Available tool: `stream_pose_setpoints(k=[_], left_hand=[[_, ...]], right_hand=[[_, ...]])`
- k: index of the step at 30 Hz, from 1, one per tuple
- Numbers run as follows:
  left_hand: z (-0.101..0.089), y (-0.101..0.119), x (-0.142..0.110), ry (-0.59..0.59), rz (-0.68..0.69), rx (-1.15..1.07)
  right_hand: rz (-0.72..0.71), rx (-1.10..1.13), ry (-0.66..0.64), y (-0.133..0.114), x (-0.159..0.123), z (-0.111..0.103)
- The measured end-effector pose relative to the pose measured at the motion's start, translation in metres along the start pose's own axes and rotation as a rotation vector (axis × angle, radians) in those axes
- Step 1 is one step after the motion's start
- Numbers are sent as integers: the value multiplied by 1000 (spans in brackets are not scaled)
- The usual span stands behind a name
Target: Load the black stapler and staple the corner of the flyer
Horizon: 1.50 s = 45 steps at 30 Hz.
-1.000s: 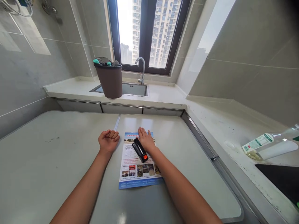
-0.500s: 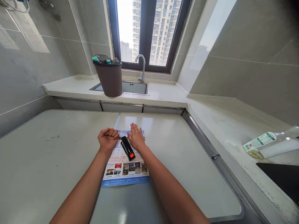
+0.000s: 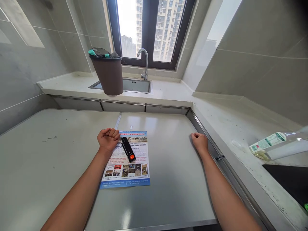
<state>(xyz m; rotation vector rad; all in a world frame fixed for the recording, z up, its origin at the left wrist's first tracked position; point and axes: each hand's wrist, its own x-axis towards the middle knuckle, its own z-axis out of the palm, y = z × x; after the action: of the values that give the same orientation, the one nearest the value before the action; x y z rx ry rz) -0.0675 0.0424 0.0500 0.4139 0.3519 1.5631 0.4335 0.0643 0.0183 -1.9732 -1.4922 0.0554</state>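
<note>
A printed flyer (image 3: 127, 163) with a blue bottom band lies flat on the grey table (image 3: 168, 179). A black stapler (image 3: 128, 149) with an orange end rests across the flyer's upper part. My left hand (image 3: 107, 140) sits in a loose fist at the flyer's top left corner, touching its edge, with nothing visible in it. My right hand (image 3: 199, 142) rests far to the right on the table near its right edge, fingers curled under, apart from the flyer.
A brown bin (image 3: 107, 75) stands on the white counter in front of the sink (image 3: 136, 86) with its tap (image 3: 144, 62) below the window. A plastic bottle (image 3: 276, 144) lies on the right counter, near a dark panel (image 3: 288, 184).
My right hand slid the flyer and stapler leftward, then lifted off and moved to the table's right edge. My left fist stays by the flyer's corner. The view tilted down slightly.
</note>
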Motion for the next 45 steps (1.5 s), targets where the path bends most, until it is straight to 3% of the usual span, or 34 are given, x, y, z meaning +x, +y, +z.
stream_pose_setpoints(k=[6, 12, 19, 25, 30, 39, 45], left_hand=[[2, 0, 0, 39, 19, 49], [4, -2, 1, 45, 7, 97], [5, -4, 1, 21, 11, 90], [4, -4, 1, 0, 5, 109], [4, -4, 1, 8, 5, 130], [4, -4, 2, 103, -2, 81], [5, -4, 2, 82, -8, 78]], right_hand=[[-31, -11, -7, 5, 3, 15], [-200, 59, 42, -11, -3, 21], [-456, 147, -242, -23, -10, 23], [-445, 153, -159, -26, -13, 24], [-497, 152, -238, -31, -15, 24], [-469, 122, -246, -33, -15, 22], [-483, 149, -245, -34, -17, 21]])
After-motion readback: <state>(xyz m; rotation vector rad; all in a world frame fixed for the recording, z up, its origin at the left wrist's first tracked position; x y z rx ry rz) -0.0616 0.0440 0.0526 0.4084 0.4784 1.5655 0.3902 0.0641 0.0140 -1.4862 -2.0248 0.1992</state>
